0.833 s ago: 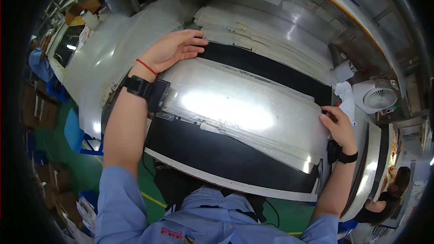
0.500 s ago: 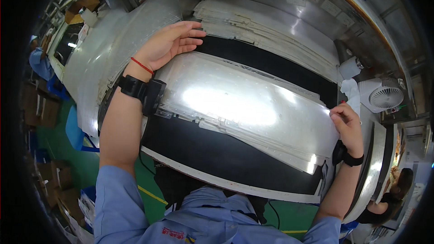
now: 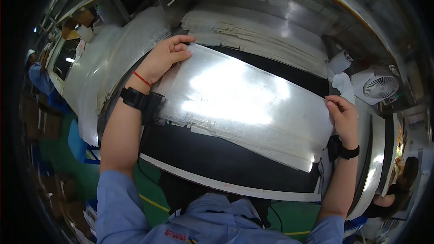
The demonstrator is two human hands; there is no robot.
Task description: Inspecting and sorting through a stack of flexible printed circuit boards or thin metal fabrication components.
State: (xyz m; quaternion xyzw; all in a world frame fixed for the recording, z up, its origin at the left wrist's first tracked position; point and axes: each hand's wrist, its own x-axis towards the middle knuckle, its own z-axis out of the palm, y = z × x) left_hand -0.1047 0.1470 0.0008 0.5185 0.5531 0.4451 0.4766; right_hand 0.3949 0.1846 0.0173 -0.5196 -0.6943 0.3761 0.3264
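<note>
A clear, glossy plastic sheet (image 3: 280, 104) lies across the middle of the work table, its surface glaring with reflected light. My left hand (image 3: 165, 58) pinches its far left corner between thumb and fingers. At the far right corner, my right hand (image 3: 344, 119) grips the same sheet, thumb on top. The far edge between both hands looks slightly raised. Beneath it is a stack of similar sheets (image 3: 253, 145), with uneven near edges. The stack rests on a black mat (image 3: 217, 161).
Another pile of clear sheets (image 3: 253, 31) lies behind the mat; more sheets (image 3: 106, 58) cover the surface at left. A white fan (image 3: 377, 85), a roll (image 3: 340, 62) and crumpled white paper (image 3: 343, 86) stand at right. Other people appear at far left and far right.
My left hand has closed from spread fingers onto the sheet's far left corner. That edge now sits higher than the stack. The right hand still grips its corner.
</note>
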